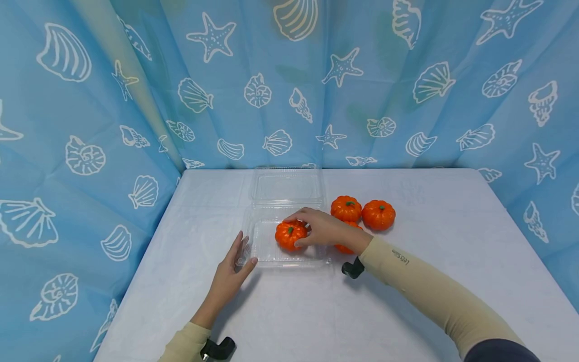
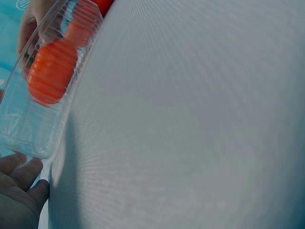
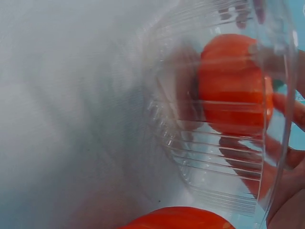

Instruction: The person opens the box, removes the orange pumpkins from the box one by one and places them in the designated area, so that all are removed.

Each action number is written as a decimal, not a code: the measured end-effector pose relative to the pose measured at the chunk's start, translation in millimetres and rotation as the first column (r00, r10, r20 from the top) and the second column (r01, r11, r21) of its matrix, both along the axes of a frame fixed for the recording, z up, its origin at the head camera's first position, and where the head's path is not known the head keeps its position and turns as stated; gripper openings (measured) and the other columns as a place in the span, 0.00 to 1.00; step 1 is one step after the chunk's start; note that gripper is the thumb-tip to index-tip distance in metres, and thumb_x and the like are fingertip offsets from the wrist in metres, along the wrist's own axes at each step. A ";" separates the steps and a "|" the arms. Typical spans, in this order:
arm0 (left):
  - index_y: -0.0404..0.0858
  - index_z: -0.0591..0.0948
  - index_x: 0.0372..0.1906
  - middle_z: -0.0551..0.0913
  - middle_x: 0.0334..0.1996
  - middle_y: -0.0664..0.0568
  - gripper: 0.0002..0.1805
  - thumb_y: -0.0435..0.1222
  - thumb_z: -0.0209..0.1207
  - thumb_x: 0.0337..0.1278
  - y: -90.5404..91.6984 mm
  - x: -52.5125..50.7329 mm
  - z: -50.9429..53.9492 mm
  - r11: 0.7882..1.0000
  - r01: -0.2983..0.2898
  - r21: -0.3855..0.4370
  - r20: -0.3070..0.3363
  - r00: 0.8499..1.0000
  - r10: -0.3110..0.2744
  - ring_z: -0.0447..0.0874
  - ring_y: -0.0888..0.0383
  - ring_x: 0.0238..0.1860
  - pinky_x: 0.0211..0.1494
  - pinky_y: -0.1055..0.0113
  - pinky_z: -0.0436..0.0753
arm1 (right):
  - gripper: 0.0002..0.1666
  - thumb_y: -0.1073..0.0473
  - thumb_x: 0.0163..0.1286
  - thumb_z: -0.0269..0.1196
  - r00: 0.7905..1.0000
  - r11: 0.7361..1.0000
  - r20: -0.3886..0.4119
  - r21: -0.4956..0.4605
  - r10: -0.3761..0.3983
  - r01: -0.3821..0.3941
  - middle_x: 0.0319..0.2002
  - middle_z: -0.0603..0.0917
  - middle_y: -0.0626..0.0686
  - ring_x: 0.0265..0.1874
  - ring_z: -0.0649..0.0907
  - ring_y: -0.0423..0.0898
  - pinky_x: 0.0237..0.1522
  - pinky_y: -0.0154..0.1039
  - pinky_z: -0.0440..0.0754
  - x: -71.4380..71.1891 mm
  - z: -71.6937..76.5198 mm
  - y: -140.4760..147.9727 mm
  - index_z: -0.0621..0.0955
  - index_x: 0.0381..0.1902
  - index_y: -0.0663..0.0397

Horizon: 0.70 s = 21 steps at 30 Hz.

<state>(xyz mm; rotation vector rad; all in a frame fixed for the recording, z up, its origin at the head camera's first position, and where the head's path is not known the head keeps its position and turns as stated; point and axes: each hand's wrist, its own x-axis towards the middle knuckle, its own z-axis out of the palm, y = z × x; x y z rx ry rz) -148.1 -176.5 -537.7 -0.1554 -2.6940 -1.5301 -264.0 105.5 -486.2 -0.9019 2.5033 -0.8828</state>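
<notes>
A clear plastic clamshell box (image 1: pixel 262 249) lies on the table, its lid (image 1: pixel 287 187) folded back toward the curtain. Inside its base is a small orange pumpkin (image 1: pixel 288 236) with a green stem. My right hand (image 1: pixel 322 229) reaches over the box's right side and holds this pumpkin between thumb and fingers. Through the clear wall, the right wrist view shows the same pumpkin (image 3: pixel 233 90) with fingers about it. At the box's left end my left hand (image 1: pixel 228 274) rests its spread fingers against the wall; the left wrist view shows those fingertips (image 2: pixel 31 167) by the corner.
To the right of the box sit two more orange pumpkins, one nearer (image 1: pixel 346 206) and one farther right (image 1: pixel 379 215). A third pumpkin (image 1: pixel 345 249) is partly hidden behind my right wrist. A blue shell-patterned curtain (image 1: pixel 289 115) hangs behind the white-covered table (image 1: pixel 407 201).
</notes>
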 end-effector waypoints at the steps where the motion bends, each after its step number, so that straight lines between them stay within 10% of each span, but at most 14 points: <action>1: 0.44 0.53 0.82 0.67 0.75 0.47 0.45 0.44 0.64 0.69 -0.2 0.2 0.0 1.000 0.000 0.001 0.000 1.000 0.000 0.63 0.48 0.76 0.74 0.46 0.65 | 0.34 0.51 0.63 0.75 1.000 1.000 -0.001 -0.004 -0.003 0.003 0.63 0.77 0.49 0.58 0.78 0.47 0.56 0.40 0.83 0.0 -0.4 -0.1 0.78 0.67 0.41; 21: 0.42 0.54 0.82 0.67 0.75 0.45 0.45 0.43 0.64 0.69 0.5 0.6 -1.4 1.000 -0.002 -0.011 -0.029 1.000 0.002 0.63 0.45 0.75 0.73 0.44 0.67 | 0.36 0.49 0.63 0.74 0.997 0.994 -0.021 -0.087 -0.069 0.067 0.63 0.77 0.46 0.56 0.79 0.45 0.57 0.45 0.83 12.4 10.9 10.8 0.76 0.67 0.42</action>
